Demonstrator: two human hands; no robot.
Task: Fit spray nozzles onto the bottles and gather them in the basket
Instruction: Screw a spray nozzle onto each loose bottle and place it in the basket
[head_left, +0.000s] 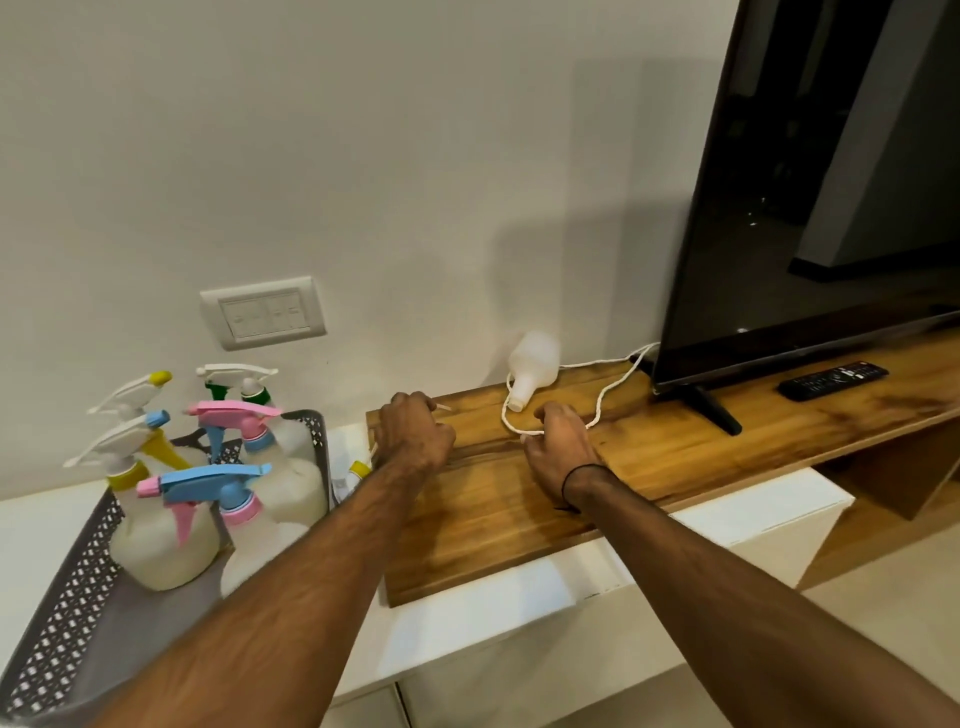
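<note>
Basket (78, 597): one, grey, perforated walls, on the white desk (493, 613), left of the wooden board (519, 499).

Contents of basket: four milky bottles with spray nozzles fitted are plainly countable.
- One with a blue-and-pink nozzle (208, 488), nearest the camera.
- One with a pink-and-blue nozzle (239, 415), toward the board side.
- One with a white nozzle with blue tip and yellow collar (124, 441), far from the board.
- One with a white-and-green nozzle (239, 375), at the back.
A further white nozzle with yellow tip (136, 388) stands at the back left; its bottle is hidden, so whether it makes a fifth I cannot tell.

Loose bottle (532, 366): one, no nozzle, lying on its side at the back of the board, neck toward the camera, outside the basket.

Yellow-capped item (358, 469): one, between basket and board, largely hidden.

Left hand (410, 436): on the board's basket-side edge, grip curled around a thin pale tube (444, 407).

Right hand (563, 441): mid-board, just in front of the loose bottle, fingers curled down over a white cord (602, 400); whether it pinches the cord I cannot tell.

Also on the board: one television (810, 197) and one remote (831, 381), at the end far from the basket.

Wall socket plate (264, 312): one, above the basket.
</note>
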